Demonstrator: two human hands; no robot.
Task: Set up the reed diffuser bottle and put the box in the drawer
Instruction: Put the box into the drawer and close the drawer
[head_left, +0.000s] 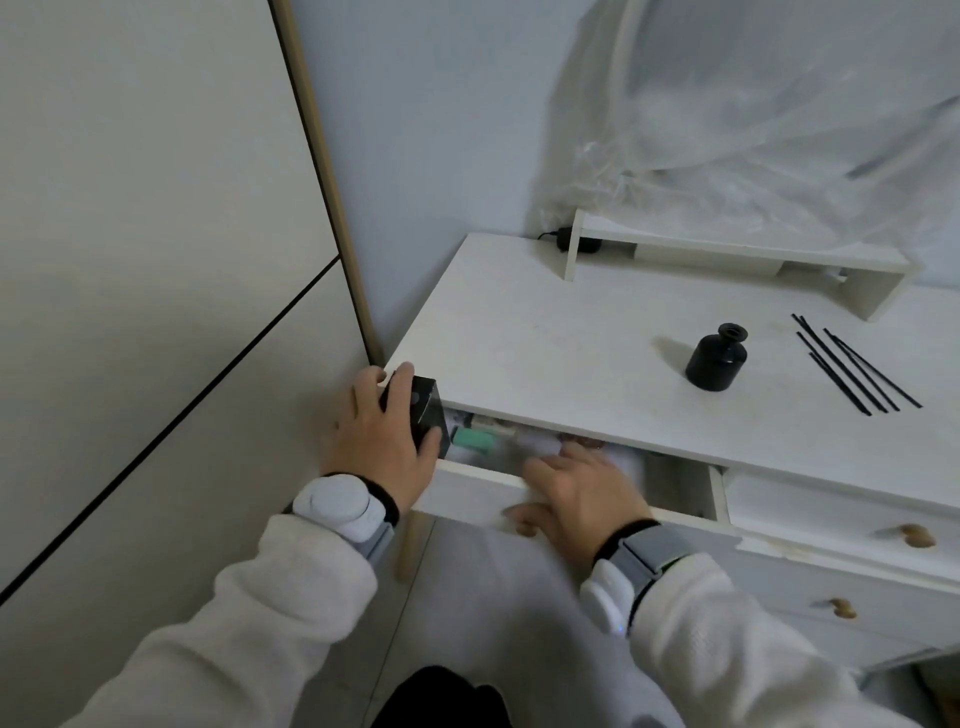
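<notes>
the left hand (382, 441) grips the box (428, 415), a small black carton, with the fingers curled over its top and far side and the thumb wrapped round its near lower edge. the box is held at the left corner of the desk (545, 332), just above the left end of the open drawer (467, 486). it looks like thin card, probably light and easily dented, its glossy face a little slippery, so a hold across two opposite faces seems better than a squeeze on a corner; that is roughly the hold it has now.

the right hand (582, 488) lies to the right of that grip, fingers fairly straight and spread over the drawer's front edge, reaching into it, the thumb down by the wooden knob (524, 527). it pinches nothing that can be seen; whether the fingertips touch the drawer's contents cannot be told. just right of the box, inside the drawer, lies a green item (472, 440) among other blurred clutter, so the free space under the box looks tight.

well to the right of both hands, up on the desk top, stands the diffuser bottle (717, 364), black, upright, its neck open with no reeds in it. it is probably glass: stiff, smooth, breakable, best taken round the body rather than by the narrow neck. just right of it lie the reeds (852, 370), thin black sticks in a loose fan, light and likely snappable, best pinched as a bundle near the middle.
</notes>
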